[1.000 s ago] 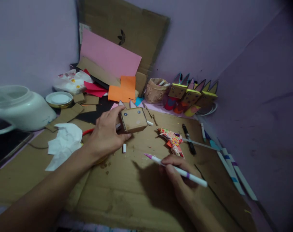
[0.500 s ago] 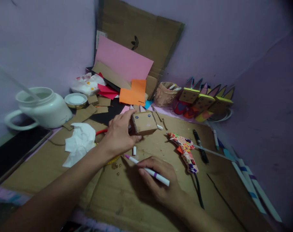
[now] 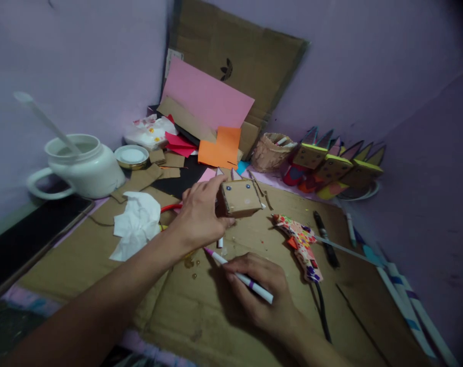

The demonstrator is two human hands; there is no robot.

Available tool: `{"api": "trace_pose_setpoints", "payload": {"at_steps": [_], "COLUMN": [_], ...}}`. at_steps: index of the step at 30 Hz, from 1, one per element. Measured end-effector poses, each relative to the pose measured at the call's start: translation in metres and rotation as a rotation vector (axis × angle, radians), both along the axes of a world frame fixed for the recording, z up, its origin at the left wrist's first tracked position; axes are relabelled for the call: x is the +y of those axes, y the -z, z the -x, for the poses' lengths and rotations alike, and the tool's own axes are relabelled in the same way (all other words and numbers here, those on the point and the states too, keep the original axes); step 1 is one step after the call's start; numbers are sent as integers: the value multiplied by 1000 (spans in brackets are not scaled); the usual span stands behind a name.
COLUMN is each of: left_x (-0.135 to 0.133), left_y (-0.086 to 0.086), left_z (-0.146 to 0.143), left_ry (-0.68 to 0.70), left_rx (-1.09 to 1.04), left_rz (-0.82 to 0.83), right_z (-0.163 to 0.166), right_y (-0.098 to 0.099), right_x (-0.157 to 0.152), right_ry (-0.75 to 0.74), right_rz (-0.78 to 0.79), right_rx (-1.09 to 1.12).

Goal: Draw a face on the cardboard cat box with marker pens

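My left hand (image 3: 199,214) grips a small cardboard box figure (image 3: 241,198) with dot eyes and pointed paper ears, holding it just above the cardboard work mat (image 3: 201,306). My right hand (image 3: 262,295) holds a white marker with a purple tip (image 3: 237,275), the tip pointing left toward a small white cap (image 3: 220,242) lying on the mat under the box. A patterned glue gun (image 3: 300,244) lies just right of both hands.
A white jar with a stick in it (image 3: 84,165), a lid (image 3: 131,155) and crumpled tissue (image 3: 137,224) sit at left. Coloured paper (image 3: 206,99) leans on the back wall. A row of finished box figures (image 3: 334,165), a woven basket (image 3: 269,150) and pens (image 3: 402,300) lie right.
The right hand has brought the marker leftward and nearer the box, its tip now close to the white cap. The view shifted left; the left hand keeps its hold on the box.
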State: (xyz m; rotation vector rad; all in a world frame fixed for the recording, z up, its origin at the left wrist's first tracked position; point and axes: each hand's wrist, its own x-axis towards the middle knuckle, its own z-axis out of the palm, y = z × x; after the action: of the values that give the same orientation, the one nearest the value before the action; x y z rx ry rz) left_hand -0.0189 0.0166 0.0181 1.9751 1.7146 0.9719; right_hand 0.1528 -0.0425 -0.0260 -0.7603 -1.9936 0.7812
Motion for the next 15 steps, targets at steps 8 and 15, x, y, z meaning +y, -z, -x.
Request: {"api": "trace_pose_setpoints", "payload": {"at_steps": [8, 15], "left_x": [-1, -1], "left_y": [-2, -3], "left_z": [1, 1], "left_ry": [1, -2], "left_rx": [2, -3], "left_rz": [-1, 1], "right_z": [-6, -12], "right_y": [-9, -5], "right_x": [-1, -2], "right_ry": [-90, -89], "right_rz": [-5, -43], "right_rx": [-63, -111]}}
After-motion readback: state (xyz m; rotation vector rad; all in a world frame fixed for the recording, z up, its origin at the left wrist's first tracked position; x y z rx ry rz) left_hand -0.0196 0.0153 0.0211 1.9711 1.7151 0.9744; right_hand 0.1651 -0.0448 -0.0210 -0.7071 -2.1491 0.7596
